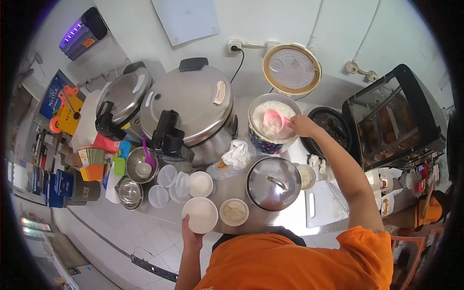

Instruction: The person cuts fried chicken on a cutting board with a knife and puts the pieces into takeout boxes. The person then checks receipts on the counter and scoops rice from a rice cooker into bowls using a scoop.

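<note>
My right hand (303,126) is closed round the handle of a pink rice scoop (274,121), whose bowl rests in the white rice (270,107) of a rice cooker with a patterned body (270,145). The cooker's lid (292,69) stands raised behind it. At the counter's front edge, my left hand (192,236) grips a white bowl (200,215) by its near side; its inside looks bare. Just right of that bowl sits another white bowl (234,212) with rice in it. A further white bowl (200,184) stands behind the held one.
Two large steel cookers (191,104) fill the back left. Clear plastic cups (167,175) and a steel bowl (141,164) with a purple ladle stand in front. A lidded pan (273,183), a white cutting board (326,208) and a glass-fronted display case (386,121) are rightward.
</note>
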`<state>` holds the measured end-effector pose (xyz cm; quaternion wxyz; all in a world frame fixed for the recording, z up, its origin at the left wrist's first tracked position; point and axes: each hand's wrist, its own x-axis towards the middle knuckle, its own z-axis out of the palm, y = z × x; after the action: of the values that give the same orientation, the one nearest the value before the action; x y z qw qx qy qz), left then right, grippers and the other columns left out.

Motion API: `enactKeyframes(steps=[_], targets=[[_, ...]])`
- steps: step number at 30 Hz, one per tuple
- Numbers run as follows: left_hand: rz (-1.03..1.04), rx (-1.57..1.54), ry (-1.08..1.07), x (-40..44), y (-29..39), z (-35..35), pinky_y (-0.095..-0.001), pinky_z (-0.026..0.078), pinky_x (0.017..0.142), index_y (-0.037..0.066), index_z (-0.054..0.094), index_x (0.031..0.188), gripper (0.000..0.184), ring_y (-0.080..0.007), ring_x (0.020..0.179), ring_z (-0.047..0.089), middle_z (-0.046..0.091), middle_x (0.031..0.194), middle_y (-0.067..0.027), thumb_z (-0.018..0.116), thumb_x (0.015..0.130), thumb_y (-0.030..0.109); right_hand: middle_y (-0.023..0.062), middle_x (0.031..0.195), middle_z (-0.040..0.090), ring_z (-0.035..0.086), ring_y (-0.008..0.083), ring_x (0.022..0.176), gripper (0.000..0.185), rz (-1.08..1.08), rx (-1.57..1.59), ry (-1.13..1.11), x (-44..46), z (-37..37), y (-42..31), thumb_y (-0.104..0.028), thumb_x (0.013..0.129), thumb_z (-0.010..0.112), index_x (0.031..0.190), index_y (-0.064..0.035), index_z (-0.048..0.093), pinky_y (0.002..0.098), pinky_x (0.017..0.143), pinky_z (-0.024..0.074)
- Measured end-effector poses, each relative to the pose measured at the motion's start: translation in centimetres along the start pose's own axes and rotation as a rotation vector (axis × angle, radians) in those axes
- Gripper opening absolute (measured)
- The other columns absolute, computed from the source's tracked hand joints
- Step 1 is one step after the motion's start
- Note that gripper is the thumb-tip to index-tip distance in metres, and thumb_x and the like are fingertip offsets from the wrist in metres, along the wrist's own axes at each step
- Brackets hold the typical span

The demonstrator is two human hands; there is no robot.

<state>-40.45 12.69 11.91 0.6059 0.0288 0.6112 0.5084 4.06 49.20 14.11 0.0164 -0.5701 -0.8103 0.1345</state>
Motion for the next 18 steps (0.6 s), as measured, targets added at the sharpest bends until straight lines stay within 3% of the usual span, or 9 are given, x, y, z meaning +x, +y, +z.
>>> enactKeyframes(steps=[2,4,5,8,11,14,17,18], targets=[[0.017,-0.004,-0.022,-1.0,0.9,0.5,-0.0368,0.043,0.072,0.022,0.048,0.135,0.055,-0.0203,0.105,0.058,0.059,0.125,-0.0008,0.043,0.093,0.058,0.0257,0.09,0.069,0.068,0.044,0.086,0.034,0.111,-0.032,0.131,-0.4,0.1,-0.5,-0.031,0.097,0.052,0.097,-0.0004,0.067,0.0527,0.077,0.0537],[0.022,-0.016,-0.018,-1.6,1.2,0.3,-0.0468,0.044,0.089,0.017,0.042,0.142,0.059,-0.0261,0.118,0.056,0.055,0.134,-0.0062,0.042,0.096,0.054,0.0261,0.088,0.069,0.069,0.0433,0.085,0.034,0.281,-0.039,0.276,-0.5,0.2,-3.2,-0.031,0.097,0.053,0.097,-0.0004,0.068,0.0528,0.073,0.0551],[0.025,-0.023,-0.016,-1.7,1.3,0.0,-0.0518,0.045,0.098,0.014,0.038,0.146,0.061,-0.029,0.125,0.055,0.053,0.139,-0.0089,0.041,0.098,0.052,0.0259,0.089,0.07,0.069,0.0428,0.084,0.033,0.245,-0.035,0.262,-0.3,1.5,-4.0,-0.03,0.097,0.053,0.097,-0.0009,0.068,0.0527,0.073,0.0556],[0.002,-0.045,0.043,-2.1,0.8,-0.1,-0.0444,0.048,0.083,0.019,0.047,0.137,0.055,-0.0235,0.118,0.057,0.058,0.129,-0.0036,0.039,0.096,0.054,0.0243,0.09,0.07,0.071,0.0406,0.085,0.03,0.162,-0.047,0.192,0.9,4.1,-5.8,-0.028,0.096,0.054,0.098,-0.002,0.069,0.0512,0.073,0.0569],[-0.005,-0.065,0.078,-2.5,0.0,-0.8,-0.0483,0.047,0.092,0.018,0.045,0.14,0.057,-0.0261,0.122,0.055,0.057,0.132,-0.0057,0.038,0.096,0.054,0.0225,0.094,0.072,0.072,0.0374,0.088,0.026,0.178,-0.081,0.119,-0.3,0.4,-8.7,-0.023,0.092,0.056,0.097,-0.002,0.07,0.0478,0.076,0.0578],[0.007,-0.131,-0.032,-2.4,-0.5,-1.1,-0.0464,0.047,0.099,0.012,0.043,0.143,0.057,-0.0286,0.125,0.055,0.056,0.136,-0.009,0.041,0.098,0.048,0.0239,0.093,0.071,0.072,0.0368,0.087,0.027,0.162,-0.054,0.164,1.0,4.8,-7.9,-0.025,0.092,0.058,0.097,-0.001,0.071,0.0462,0.074,0.0578],[0.005,-0.119,-0.043,-2.2,-0.3,0.0,-0.0454,0.046,0.101,0.01,0.042,0.144,0.059,-0.0274,0.126,0.055,0.056,0.137,-0.0091,0.04,0.099,0.047,0.0251,0.089,0.071,0.072,0.0361,0.083,0.03,0.077,0.077,-0.102,2.4,3.5,-4.1,-0.026,0.095,0.059,0.099,0.0004,0.072,0.046,0.07,0.0567],[0.023,-0.141,-0.086,-1.9,-0.1,0.6,-0.0455,0.046,0.102,0.009,0.042,0.144,0.058,-0.0273,0.127,0.054,0.055,0.137,-0.0089,0.04,0.099,0.046,0.0255,0.088,0.071,0.072,0.0369,0.082,0.033,0.158,0.238,-0.159,1.8,2.1,-4.5,-0.028,0.095,0.058,0.101,0.001,0.072,0.0469,0.069,0.056]])
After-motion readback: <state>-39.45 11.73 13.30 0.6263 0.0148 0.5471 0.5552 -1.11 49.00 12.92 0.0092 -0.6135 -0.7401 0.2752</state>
